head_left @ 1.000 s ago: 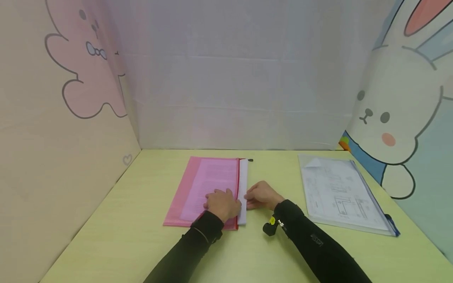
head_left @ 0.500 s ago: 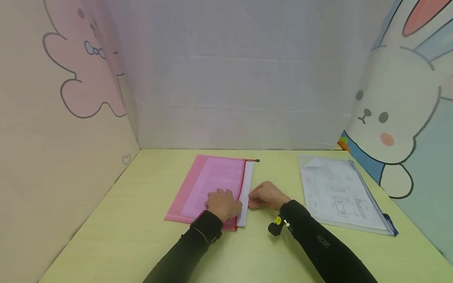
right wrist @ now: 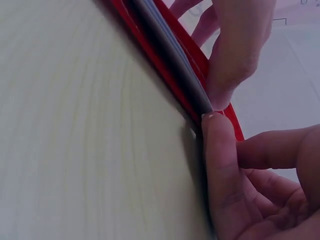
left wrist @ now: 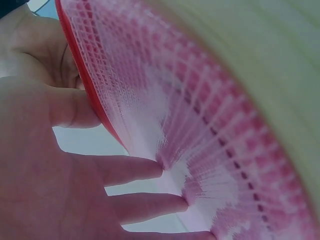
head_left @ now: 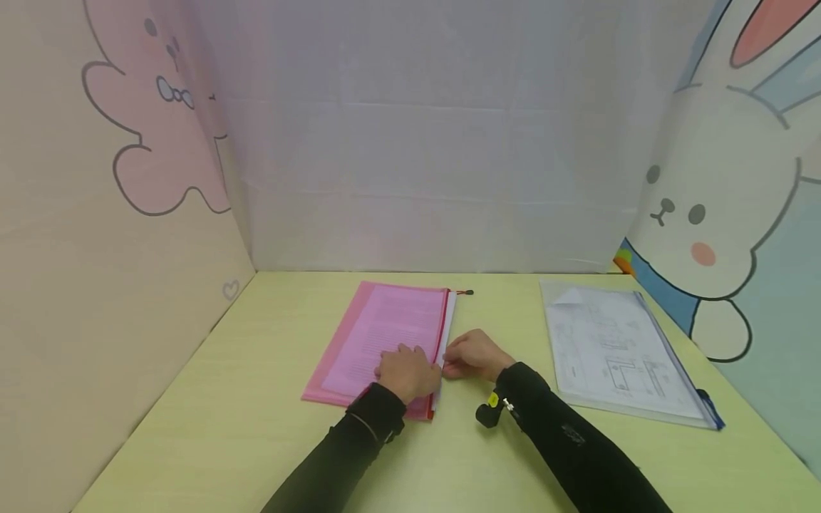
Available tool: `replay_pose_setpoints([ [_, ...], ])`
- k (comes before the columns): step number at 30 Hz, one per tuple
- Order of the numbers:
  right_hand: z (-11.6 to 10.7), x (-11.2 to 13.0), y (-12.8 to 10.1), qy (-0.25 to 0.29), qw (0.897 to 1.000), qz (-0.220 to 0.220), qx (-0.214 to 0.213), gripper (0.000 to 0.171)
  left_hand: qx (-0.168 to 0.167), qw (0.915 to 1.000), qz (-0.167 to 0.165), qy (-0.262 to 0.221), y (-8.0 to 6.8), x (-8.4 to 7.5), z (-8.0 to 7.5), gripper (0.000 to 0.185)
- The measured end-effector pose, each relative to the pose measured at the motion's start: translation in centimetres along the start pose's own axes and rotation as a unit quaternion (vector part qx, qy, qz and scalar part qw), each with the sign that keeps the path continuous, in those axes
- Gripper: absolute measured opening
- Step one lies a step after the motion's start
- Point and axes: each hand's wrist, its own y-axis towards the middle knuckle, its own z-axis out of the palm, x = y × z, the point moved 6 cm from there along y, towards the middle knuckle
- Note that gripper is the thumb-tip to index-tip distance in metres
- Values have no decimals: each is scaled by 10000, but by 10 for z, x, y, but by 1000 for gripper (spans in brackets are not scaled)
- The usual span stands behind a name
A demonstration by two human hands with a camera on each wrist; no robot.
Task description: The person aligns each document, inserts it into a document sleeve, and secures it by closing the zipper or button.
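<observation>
We are at a pale yellow-green table (head_left: 256, 427) with a faint wood grain, boxed in on three sides. A plain whitish panel (head_left: 436, 178) stands at the back, a beige wall with a pink cartoon figure (head_left: 154, 135) closes the left, and a wall with a big white rabbit (head_left: 718, 199) closes the right.

Centre stage, a pink mesh zip pouch (head_left: 378, 335) lies flat on the table, a printed sheet (head_left: 388, 331) showing through the mesh. A thin white strip of that sheet sticks out along the pouch's red-edged right side, and the small zipper pull (head_left: 468, 292) sits at the far corner.

The left hand (head_left: 405, 370) rests palm-down on the near part of the pouch, fingers straight and a little spread, tips pressing the mesh; the left wrist view shows them dimpling it. The right hand (head_left: 471, 354) sits just beside it at the open edge, and the right wrist view has its thumb (right wrist: 220, 165) laid along the table with its tip against the grey edge of the paper, the other fingers curled in behind.

Over to the right, well apart from the hands, a clear pouch (head_left: 618, 353) with line drawings inside lies flat near the rabbit wall.
</observation>
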Motion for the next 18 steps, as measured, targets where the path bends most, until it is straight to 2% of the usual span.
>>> replay_pose_setpoints([
  [8,14,7,8,-640,9974,-309,-130,10,143,9997,185,63,0,0,0,56],
  [14,21,12,13,-1384,9869,-736,-375,12,276,9992,283,114,0,-1,-1,56],
  [18,22,13,14,-1645,9824,-725,-514,8,324,9990,309,63,1,-1,-1,57],
])
